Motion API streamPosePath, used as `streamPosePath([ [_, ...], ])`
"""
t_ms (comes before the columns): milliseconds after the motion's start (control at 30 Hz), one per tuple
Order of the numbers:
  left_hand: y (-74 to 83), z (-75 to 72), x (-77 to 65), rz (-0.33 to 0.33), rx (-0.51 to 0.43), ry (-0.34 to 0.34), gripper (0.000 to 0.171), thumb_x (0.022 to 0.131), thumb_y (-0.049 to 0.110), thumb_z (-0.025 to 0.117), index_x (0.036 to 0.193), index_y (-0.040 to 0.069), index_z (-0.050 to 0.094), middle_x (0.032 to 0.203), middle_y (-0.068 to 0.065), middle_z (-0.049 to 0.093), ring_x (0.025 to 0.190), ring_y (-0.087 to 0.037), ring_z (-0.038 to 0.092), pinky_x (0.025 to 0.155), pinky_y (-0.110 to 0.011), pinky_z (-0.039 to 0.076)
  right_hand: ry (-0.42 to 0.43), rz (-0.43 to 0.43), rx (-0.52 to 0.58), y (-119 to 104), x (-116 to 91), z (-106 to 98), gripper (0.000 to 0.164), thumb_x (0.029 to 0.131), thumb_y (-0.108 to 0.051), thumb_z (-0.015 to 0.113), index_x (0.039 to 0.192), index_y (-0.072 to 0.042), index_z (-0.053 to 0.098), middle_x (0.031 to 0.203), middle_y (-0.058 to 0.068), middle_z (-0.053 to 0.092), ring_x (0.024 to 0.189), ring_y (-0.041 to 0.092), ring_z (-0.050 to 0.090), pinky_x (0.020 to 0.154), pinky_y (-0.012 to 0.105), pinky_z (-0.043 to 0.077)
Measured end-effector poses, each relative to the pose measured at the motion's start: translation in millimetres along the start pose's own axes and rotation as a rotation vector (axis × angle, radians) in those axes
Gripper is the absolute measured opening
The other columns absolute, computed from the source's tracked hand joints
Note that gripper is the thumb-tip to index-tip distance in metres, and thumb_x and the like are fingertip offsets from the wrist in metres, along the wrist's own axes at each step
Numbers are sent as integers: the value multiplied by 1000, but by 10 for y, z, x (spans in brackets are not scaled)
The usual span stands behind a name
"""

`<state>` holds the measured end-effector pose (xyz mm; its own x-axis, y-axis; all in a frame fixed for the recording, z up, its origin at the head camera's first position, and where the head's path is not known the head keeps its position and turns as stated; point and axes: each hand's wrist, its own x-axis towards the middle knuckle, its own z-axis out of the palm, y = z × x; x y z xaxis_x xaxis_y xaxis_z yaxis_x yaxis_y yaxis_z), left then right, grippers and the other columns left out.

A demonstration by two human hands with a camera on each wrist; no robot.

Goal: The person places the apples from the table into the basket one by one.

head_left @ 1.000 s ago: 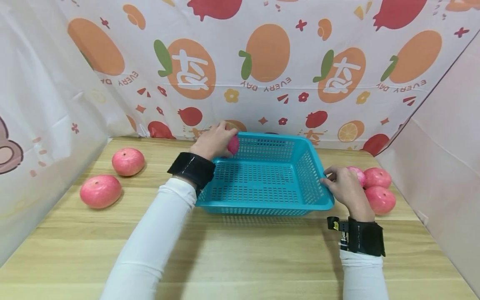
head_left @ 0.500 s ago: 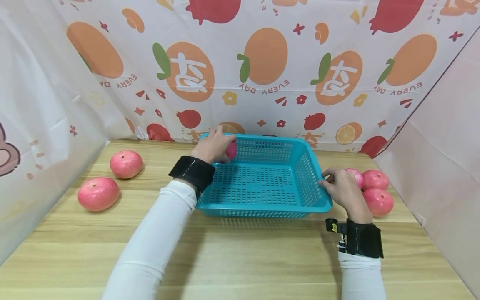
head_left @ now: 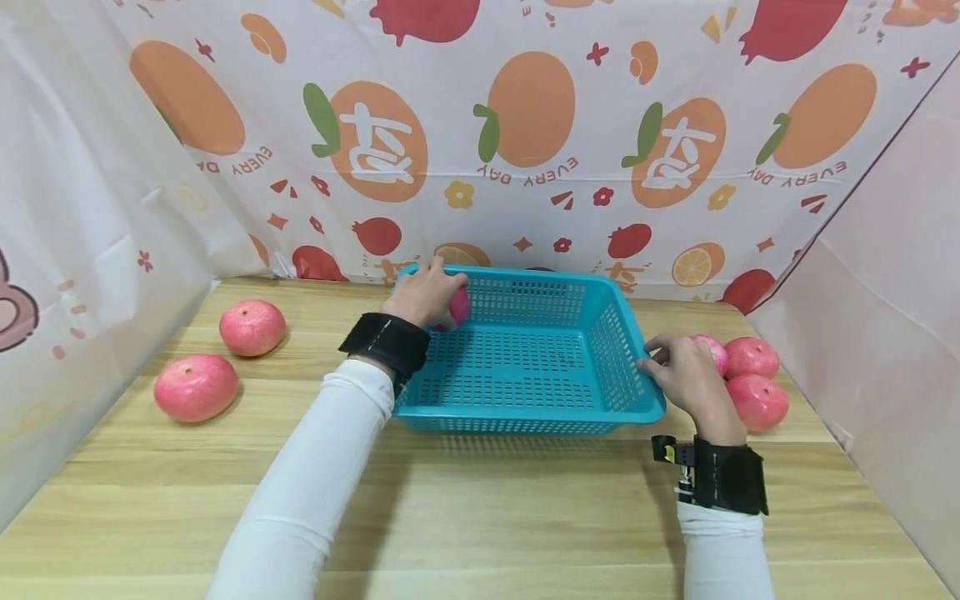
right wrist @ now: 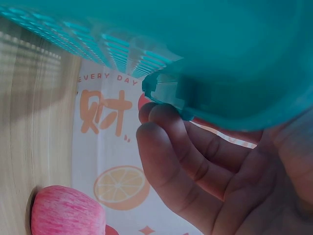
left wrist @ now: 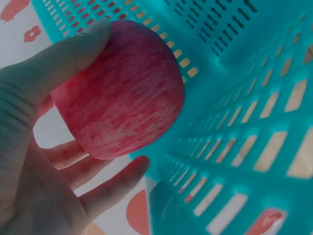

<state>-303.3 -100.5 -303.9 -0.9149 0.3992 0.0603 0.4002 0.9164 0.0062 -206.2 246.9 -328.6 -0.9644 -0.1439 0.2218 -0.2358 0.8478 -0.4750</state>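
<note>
My left hand point(head_left: 424, 296) grips a red apple point(left wrist: 122, 93) inside the back left corner of a turquoise plastic basket point(head_left: 517, 412). The left wrist view has the thumb on top of the apple and the fingers curled below it, with the slotted basket wall close by. At the other end, my right hand point(head_left: 686, 375) holds the basket's right rim. Its fingers point(right wrist: 171, 156) curl up under the rim in the right wrist view. A pink-streaked apple point(right wrist: 67, 211) lies on the table near the right hand, partly hidden by that hand in the head view.
Two pink apples rest at the left, one nearer point(head_left: 197, 388) and one farther back point(head_left: 252, 327). On the right, two more apples point(head_left: 752, 357) sit beside the streaked one. A fruit-print curtain point(head_left: 532, 208) hangs behind the wooden table point(head_left: 517, 517).
My left hand has shifted slightly left and lower with the apple, deeper into the basket's corner. The right hand keeps its hold on the rim.
</note>
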Motion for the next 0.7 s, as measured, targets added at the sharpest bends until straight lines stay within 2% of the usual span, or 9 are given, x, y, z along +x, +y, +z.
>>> streamPosePath([
  [267,-18,47,21,-8,42,-30,72,66,33,79,128,16,47,125,-24,41,105,-37,41,84,-53,45,3,-1,2,8,1,3,26,83,-8,62,103,9,57,87,26,63,70,30,61,61,46,55],
  [467,-23,86,27,-17,21,-55,75,65,27,80,131,16,45,128,-23,40,111,-37,37,93,-56,38,4,4,0,15,0,4,27,83,-8,62,103,9,57,86,25,63,70,29,61,61,46,55],
  [700,-28,111,36,-19,11,-70,74,66,24,80,131,14,45,128,-24,40,111,-38,37,93,-57,37,2,7,0,4,6,-5,28,83,-8,62,104,9,57,88,26,63,72,30,61,62,46,55],
])
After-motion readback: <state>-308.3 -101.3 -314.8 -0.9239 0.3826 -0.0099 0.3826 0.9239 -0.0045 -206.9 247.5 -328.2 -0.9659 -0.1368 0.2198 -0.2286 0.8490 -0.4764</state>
